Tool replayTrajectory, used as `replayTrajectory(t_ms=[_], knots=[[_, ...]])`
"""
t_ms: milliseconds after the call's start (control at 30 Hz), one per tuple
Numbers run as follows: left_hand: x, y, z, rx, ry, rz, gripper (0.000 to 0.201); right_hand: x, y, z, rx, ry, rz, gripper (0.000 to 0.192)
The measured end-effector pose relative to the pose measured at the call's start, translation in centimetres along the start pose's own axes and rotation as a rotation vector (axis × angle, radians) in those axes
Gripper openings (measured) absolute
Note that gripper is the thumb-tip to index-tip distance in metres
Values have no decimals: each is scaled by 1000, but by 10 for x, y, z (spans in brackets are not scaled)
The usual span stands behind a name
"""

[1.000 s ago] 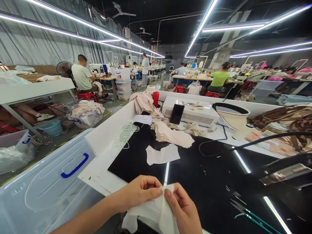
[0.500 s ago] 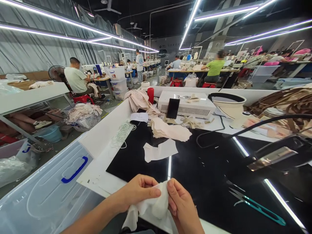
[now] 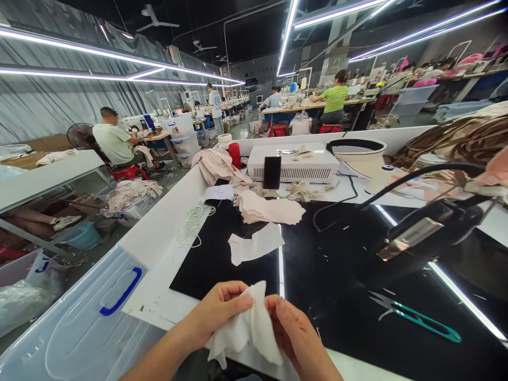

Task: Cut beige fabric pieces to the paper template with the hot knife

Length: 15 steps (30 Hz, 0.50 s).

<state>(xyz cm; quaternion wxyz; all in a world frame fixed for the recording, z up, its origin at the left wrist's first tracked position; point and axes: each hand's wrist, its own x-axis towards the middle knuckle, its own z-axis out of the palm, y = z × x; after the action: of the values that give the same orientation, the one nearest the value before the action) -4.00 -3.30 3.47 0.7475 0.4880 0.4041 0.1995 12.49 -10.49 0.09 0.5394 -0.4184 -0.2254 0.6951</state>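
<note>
A small piece of cream fabric (image 3: 250, 328) is pinched between both hands at the near edge of the black table top (image 3: 337, 275). My left hand (image 3: 220, 312) grips its left side with thumb on top. My right hand (image 3: 293, 330) holds its right side. Farther out on the black surface lies a flat white fabric piece (image 3: 254, 244), and beyond it a stack of cream fabric pieces (image 3: 270, 209). Teal thread snips (image 3: 416, 316) lie to the right of my hands.
A lamp head (image 3: 428, 233) on a black arm hangs over the right of the table. A white box machine (image 3: 293, 164) with a phone (image 3: 272, 172) leaning on it stands at the back. A clear lidded bin (image 3: 79, 328) sits at left. Other people sew at distant tables.
The view has tilted down and shifted, bringing the snips into sight. My hands have bunched the cream fabric a little higher between them.
</note>
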Motion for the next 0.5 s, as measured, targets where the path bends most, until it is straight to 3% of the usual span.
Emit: replayTrajectory(t_ms=[233, 500], knots=[[-2, -1, 1, 13, 28, -24, 44, -6, 6, -6, 12, 0, -39, 42], [-3, -4, 3, 56, -10, -33, 42, -11, 6, -3, -23, 52, -78, 43]])
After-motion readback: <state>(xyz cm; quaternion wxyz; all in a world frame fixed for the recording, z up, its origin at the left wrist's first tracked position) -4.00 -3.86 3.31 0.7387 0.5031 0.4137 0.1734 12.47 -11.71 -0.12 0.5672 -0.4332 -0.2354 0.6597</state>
